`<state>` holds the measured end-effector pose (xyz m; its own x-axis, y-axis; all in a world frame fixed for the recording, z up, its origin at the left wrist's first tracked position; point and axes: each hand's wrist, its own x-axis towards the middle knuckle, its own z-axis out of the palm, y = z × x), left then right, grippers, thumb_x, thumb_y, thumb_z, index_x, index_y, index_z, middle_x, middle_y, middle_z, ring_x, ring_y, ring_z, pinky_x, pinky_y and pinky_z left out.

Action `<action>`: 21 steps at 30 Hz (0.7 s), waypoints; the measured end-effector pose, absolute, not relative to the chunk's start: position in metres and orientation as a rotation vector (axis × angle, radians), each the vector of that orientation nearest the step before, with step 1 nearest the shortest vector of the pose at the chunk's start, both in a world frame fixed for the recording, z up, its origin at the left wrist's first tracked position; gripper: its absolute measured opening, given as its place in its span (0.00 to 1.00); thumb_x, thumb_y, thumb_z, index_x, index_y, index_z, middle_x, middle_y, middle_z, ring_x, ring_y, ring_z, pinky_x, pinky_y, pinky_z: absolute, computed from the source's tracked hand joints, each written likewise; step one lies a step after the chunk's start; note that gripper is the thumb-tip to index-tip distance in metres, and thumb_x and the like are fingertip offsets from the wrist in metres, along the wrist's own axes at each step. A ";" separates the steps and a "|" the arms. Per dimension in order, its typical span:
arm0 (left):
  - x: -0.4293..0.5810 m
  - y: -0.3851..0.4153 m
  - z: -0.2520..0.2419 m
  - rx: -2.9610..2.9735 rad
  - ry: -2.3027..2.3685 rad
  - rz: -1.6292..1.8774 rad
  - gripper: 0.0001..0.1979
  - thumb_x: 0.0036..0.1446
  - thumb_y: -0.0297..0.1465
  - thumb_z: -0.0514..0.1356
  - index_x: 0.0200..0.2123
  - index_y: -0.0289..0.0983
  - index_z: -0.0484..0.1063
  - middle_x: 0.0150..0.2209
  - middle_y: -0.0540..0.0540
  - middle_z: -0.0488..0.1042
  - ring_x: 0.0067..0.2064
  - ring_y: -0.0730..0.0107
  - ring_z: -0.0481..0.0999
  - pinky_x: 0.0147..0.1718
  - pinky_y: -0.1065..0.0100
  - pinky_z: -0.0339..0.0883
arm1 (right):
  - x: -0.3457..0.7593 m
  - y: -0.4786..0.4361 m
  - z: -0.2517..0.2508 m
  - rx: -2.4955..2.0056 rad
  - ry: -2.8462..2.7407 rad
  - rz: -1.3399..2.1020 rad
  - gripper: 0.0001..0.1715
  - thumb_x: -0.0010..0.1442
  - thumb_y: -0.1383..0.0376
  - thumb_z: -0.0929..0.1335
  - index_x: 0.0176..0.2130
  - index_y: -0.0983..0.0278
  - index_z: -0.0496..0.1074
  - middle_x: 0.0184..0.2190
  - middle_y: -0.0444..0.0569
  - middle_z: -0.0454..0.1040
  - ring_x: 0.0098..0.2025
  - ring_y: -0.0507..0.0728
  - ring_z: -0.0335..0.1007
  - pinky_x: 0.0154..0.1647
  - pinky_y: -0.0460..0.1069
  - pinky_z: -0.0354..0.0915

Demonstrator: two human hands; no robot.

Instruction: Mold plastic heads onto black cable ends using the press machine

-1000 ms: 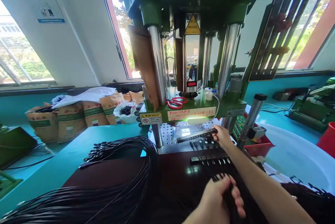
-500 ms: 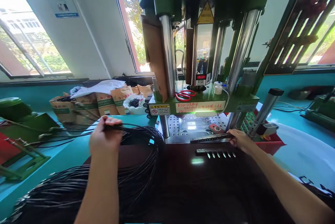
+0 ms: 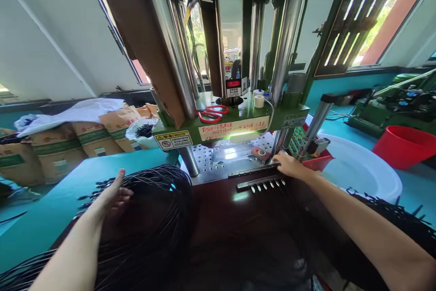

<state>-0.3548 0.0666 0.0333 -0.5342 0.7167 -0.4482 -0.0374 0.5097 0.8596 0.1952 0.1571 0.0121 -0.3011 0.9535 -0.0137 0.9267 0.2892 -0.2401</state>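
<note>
My left hand (image 3: 116, 195) is open, thumb raised and fingers apart, beside a coil of thin black cables (image 3: 166, 175). The loose cable ends fan out just behind it. My right hand (image 3: 288, 164) has its fingers closed at the right end of a long dark metal bar (image 3: 250, 171), which lies along the front edge of the press's perforated metal bed (image 3: 202, 170). In front of that bar rests a second dark bar (image 3: 243, 186) with several shiny metal tips sticking out towards me. My right fingertips are partly hidden.
A green press with steel columns (image 3: 177, 50) stands ahead, with red-handled scissors (image 3: 213, 113) and a white roll (image 3: 259, 101) on its ledge. A red and grey object (image 3: 260, 154) lies on the bed. More black cables (image 3: 391, 214) lie at right, near a white round tub (image 3: 361, 164).
My left hand has let go of the black cables and drawn back towards me. The bar at my right hand now lies against the bed's edge. My view has turned right and come closer.
</note>
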 end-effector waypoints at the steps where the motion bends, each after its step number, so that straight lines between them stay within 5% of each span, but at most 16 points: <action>1: -0.357 0.066 0.041 0.573 1.920 0.921 0.25 0.55 0.49 0.47 0.19 0.33 0.62 0.11 0.53 0.61 0.13 0.79 0.56 0.15 0.78 0.42 | 0.197 0.151 0.017 -1.738 -2.482 0.276 0.21 0.47 0.77 0.60 0.40 0.67 0.71 0.42 0.54 0.68 0.43 0.57 0.64 0.45 0.49 0.57; 7: -0.266 0.041 0.084 1.100 1.526 0.944 0.10 0.54 0.35 0.56 0.29 0.34 0.70 0.17 0.55 0.67 0.18 0.83 0.61 0.18 0.81 0.48 | 0.203 0.119 0.032 -1.552 -2.852 0.188 0.23 0.45 0.80 0.61 0.39 0.65 0.72 0.38 0.53 0.71 0.44 0.59 0.65 0.43 0.49 0.56; 10: -0.167 0.012 0.082 1.106 1.171 0.727 0.12 0.48 0.37 0.61 0.31 0.33 0.71 0.22 0.47 0.71 0.22 0.72 0.68 0.16 0.76 0.56 | 0.197 0.115 0.034 -1.564 -2.902 0.121 0.21 0.48 0.79 0.60 0.40 0.66 0.71 0.38 0.55 0.72 0.44 0.61 0.66 0.43 0.51 0.56; 14: -0.054 -0.018 0.045 0.822 0.971 0.661 0.14 0.45 0.30 0.63 0.38 0.34 0.70 0.35 0.41 0.72 0.33 0.67 0.73 0.31 0.67 0.67 | 0.186 0.119 0.049 -1.680 -2.909 0.153 0.16 0.45 0.75 0.63 0.35 0.64 0.73 0.37 0.54 0.73 0.41 0.62 0.68 0.35 0.50 0.59; 21: 0.018 -0.024 0.006 0.277 0.901 1.008 0.08 0.50 0.31 0.60 0.31 0.35 0.62 0.29 0.44 0.70 0.34 0.68 0.75 0.40 0.66 0.65 | 0.179 0.130 0.080 -1.822 -2.697 0.273 0.18 0.43 0.75 0.62 0.35 0.67 0.73 0.36 0.56 0.75 0.39 0.61 0.69 0.30 0.47 0.57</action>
<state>0.0178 -0.0242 0.0055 0.2226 0.8233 -0.5222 -0.6107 0.5353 0.5836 0.1786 0.1297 0.0798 -0.3725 0.9072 -0.1956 0.9280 0.3664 -0.0681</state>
